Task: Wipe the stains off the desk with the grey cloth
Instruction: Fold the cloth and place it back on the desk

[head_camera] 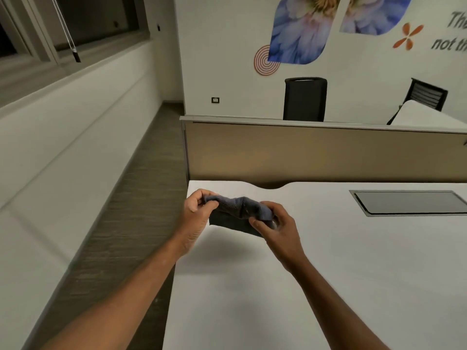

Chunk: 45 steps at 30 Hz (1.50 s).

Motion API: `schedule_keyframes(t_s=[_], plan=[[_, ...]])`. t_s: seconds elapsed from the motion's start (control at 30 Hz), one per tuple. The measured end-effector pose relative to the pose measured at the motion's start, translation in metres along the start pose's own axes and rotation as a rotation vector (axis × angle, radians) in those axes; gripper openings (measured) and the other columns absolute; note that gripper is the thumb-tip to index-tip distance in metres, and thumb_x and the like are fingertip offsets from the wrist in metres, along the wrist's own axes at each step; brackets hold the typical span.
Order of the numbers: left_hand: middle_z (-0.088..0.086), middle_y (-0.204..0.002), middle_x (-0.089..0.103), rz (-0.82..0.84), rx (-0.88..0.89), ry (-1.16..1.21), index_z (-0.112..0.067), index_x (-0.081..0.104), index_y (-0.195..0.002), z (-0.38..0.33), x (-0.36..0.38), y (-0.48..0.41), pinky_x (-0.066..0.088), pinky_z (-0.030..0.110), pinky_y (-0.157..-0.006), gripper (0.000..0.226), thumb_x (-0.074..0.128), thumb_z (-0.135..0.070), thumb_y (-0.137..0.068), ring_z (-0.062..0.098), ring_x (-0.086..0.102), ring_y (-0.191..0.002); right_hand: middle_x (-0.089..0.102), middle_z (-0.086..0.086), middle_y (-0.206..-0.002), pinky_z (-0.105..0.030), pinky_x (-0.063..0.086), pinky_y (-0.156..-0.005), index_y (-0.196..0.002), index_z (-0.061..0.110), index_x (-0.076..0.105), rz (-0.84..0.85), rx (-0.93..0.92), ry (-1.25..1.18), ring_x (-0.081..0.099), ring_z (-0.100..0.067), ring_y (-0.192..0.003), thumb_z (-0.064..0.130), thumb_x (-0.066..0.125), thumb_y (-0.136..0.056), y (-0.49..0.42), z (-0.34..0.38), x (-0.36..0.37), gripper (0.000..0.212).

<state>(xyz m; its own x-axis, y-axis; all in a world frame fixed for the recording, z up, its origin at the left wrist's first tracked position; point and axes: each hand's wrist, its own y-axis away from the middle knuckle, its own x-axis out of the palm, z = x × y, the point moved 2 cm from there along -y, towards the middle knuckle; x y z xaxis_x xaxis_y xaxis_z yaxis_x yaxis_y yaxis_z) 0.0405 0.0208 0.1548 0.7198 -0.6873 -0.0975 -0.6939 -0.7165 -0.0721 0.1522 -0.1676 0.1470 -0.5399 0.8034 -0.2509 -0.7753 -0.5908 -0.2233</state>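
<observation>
Both hands, left hand [199,213] and right hand [278,227], pinch the grey cloth [240,214] above the white desk's [252,286] far-left corner; bare desktop stretches right.

Both bare forearms reach forward, wrists close together. The left hand [199,210] curls its fingers and thumb into a pinch; the right hand [275,223] mirrors it, fingers bent inward, thumb pressed against them.
</observation>
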Motion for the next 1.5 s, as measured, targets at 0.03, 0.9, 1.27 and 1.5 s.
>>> schedule_keyframes(t_s=[0.03,0.9,1.27,1.5], plan=[[0.011,-0.096,0.073,0.001,0.019,-0.007,0.006,0.069,-0.102,0.001,0.002,-0.009,0.051,0.010,-0.074,0.015,0.058,0.008,-0.092,0.002,0.067,-0.082,0.067,0.001,-0.112,-0.017,0.052,-0.083,-0.114,0.017,0.065,-0.015,-0.042,0.001,0.063,-0.010,-0.103,0.009,0.077,-0.087,-0.008,-0.002,0.000,0.030],[0.003,-0.102,0.070,0.126,0.260,-0.231,-0.016,0.067,-0.096,0.131,-0.004,-0.046,0.044,0.008,-0.093,0.020,0.055,-0.028,-0.087,0.007,0.064,-0.104,0.058,0.005,-0.139,-0.017,0.042,-0.108,-0.115,0.009,0.068,0.106,-0.197,0.279,0.049,0.002,-0.133,-0.001,0.070,-0.088,-0.068,-0.131,0.048,0.029],[-0.007,-0.109,0.071,0.123,0.238,-0.340,-0.020,0.069,-0.098,0.161,-0.010,-0.018,0.041,0.005,-0.097,0.014,0.065,-0.009,-0.091,-0.006,0.060,-0.115,0.055,0.004,-0.146,-0.012,0.029,-0.115,-0.109,0.013,0.071,0.221,-0.114,0.382,0.042,-0.009,-0.142,0.001,0.068,-0.090,-0.046,-0.144,0.046,0.022],[-0.006,-0.100,0.062,0.240,0.343,-0.540,-0.019,0.063,-0.098,0.159,-0.009,-0.007,0.049,0.021,-0.093,0.009,0.060,-0.014,-0.090,0.012,0.061,-0.103,0.048,-0.001,-0.152,0.000,0.009,-0.111,-0.118,0.012,0.070,0.345,-0.094,0.548,0.029,-0.011,-0.146,-0.011,0.054,-0.094,-0.042,-0.140,0.045,0.037]])
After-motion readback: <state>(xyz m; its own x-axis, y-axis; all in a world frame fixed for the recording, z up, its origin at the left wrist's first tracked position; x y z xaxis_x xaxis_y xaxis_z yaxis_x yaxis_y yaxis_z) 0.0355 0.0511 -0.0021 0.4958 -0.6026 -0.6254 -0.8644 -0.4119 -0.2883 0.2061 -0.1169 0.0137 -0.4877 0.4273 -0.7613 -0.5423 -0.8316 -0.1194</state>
